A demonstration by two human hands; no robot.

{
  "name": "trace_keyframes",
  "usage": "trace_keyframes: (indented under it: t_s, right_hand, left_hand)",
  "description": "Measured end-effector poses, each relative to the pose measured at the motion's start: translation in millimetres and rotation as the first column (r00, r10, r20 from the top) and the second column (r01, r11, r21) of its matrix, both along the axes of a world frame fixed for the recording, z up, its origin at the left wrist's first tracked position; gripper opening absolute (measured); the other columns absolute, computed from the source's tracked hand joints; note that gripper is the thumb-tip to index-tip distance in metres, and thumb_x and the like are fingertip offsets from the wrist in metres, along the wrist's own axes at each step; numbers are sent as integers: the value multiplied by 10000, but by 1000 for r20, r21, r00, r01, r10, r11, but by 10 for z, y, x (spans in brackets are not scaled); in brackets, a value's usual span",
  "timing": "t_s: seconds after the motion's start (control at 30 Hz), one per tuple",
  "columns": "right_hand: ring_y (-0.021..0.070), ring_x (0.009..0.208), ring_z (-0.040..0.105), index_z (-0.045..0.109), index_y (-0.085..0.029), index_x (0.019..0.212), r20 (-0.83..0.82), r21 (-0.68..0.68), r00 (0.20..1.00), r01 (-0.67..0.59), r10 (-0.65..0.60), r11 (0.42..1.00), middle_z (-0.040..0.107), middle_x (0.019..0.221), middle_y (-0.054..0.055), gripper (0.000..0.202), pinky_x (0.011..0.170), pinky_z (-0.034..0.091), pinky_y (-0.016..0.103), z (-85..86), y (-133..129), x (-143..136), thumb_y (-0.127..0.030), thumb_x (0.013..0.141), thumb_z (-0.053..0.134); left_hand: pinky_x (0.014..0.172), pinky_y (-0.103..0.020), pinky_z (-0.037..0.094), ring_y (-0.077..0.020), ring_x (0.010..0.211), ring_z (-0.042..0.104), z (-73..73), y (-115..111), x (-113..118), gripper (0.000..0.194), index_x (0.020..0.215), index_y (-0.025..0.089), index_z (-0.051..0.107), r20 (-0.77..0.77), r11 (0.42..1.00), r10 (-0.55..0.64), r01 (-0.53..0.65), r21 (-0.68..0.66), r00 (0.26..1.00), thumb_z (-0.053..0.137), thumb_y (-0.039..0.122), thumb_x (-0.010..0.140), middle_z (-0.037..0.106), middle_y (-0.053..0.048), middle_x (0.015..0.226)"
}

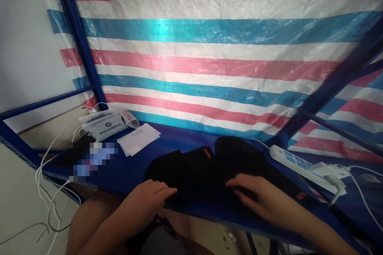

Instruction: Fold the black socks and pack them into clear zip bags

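Two black fabric pieces are lying side by side on the blue table (131,171). The left-hand piece (179,171) is bearing orange lettering at its far edge; the right-hand piece (254,157) is extending diagonally toward the near right, showing orange lettering at its near end. The left hand (152,193) is curling loosely at the near edge of the left-hand piece; whether it is grasping the fabric cannot be told. The right hand (254,193), slightly blurred, is reaching over the right-hand piece with fingers parted and unclenched; contact cannot be confirmed. A white power strip (302,167) is lying beyond the right-hand piece. White papers (139,139) and a grey ROCKBROS pouch (109,127) are occupying the far left. A striped sheet (203,59) is hanging behind.
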State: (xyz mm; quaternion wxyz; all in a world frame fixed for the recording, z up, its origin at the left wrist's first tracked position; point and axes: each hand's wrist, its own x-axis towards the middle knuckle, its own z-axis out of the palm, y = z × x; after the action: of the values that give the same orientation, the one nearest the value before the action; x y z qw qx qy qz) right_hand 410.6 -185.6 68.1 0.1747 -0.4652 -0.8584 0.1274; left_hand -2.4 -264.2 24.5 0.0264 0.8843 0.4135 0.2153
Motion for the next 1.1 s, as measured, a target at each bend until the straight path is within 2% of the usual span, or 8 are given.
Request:
trace_keyframes:
  t_s: [0.07, 0.17, 0.3, 0.4, 0.63, 0.83, 1.0, 1.1]
  right_hand:
    - [361, 1199, 722, 774, -384, 1277, -48, -156, 997, -68, 62, 985, 768, 1274, 103, 382, 1084, 584, 528, 242, 328, -70, -524, 960, 614]
    - [339, 1214, 703, 697, -301, 1382, -170, -130, 984, -80, 57, 988, 717, 1397, 92, 457, 1077, 580, 480, 328, 904, -250, -482, 974, 599]
    - [299, 1062, 723, 696, -233, 1330, -40, 0, 999, -1, 1, 1000, 759, 1232, 109, 397, 989, 592, 454, -2, 1460, -487, -360, 958, 632]
    - [303, 1099, 703, 731, -211, 1249, 107, 142, 994, 6, -21, 990, 734, 1219, 132, 307, 1000, 557, 435, -239, 1504, -617, -288, 982, 599]
    - [321, 989, 729, 752, -203, 1013, 319, 205, 947, -31, -37, 978, 767, 982, 148, 310, 943, 524, 427, -431, 1142, -923, -334, 1077, 479]
    - [368, 1483, 525, 598, -204, 1504, 271, 169, 954, -176, 126, 970, 610, 1550, 180, 461, 1264, 317, 589, -616, 1390, -1253, -355, 1100, 436]
    - [351, 1668, 177, 250, -286, 1728, 197, -38, 935, -293, 295, 955, 234, 1791, 99, 732, 1329, 173, 614, -637, 1575, -1406, -643, 1100, 371]
    - [338, 1679, 121, 188, -356, 1732, 170, -51, 922, -345, 348, 937, 195, 1801, 45, 753, 1343, 101, 607, -611, 1575, -1429, -676, 1086, 403]
  left_hand:
    - [920, -312, 581, -179, 1042, 743, 184, 239, -21, 463, 1440, 329, 628, 64, 995, 76, -72, -72, 995, 510, 127, 1041, 768, -4, 1246]
    - [1026, -342, 558, -221, 1178, 729, 338, 714, 7, 368, 1423, 316, 656, 158, 970, 232, -216, -115, 960, 486, 304, 1096, 755, -19, 1321]
    - [1018, -390, 551, -282, 1231, 710, 236, 1234, 83, 399, 1436, 276, 633, 114, 882, 444, -410, -233, 889, 570, 360, 1051, 741, -64, 1358]
    - [916, -386, 559, -305, 1190, 724, 67, 1354, 93, 455, 1459, 274, 604, 32, 819, 511, -475, -322, 859, 627, 364, 1014, 754, -91, 1311]
    - [835, -349, 533, -286, 1070, 754, -102, 1090, 14, 363, 1360, 281, 627, 63, 808, 526, -475, -350, 848, 631, 373, 1009, 776, -84, 1174]
    - [874, -402, 611, -296, 1206, 718, -228, 659, 127, 562, 1574, 273, 442, 130, 860, 501, -475, -183, 856, 589, 315, 1033, 636, -135, 1459]
    - [1192, -493, 509, -263, 1438, 573, -252, 329, 168, 462, 1461, 294, 589, 76, 967, 181, -191, 169, 981, 547, 140, 1028, 613, -84, 1515]
    - [1226, -527, 483, -306, 1459, 548, -263, 163, 107, 655, 1580, 237, 499, -48, 990, -4, 11, 143, 999, 698, 438, 990, 604, -129, 1542]
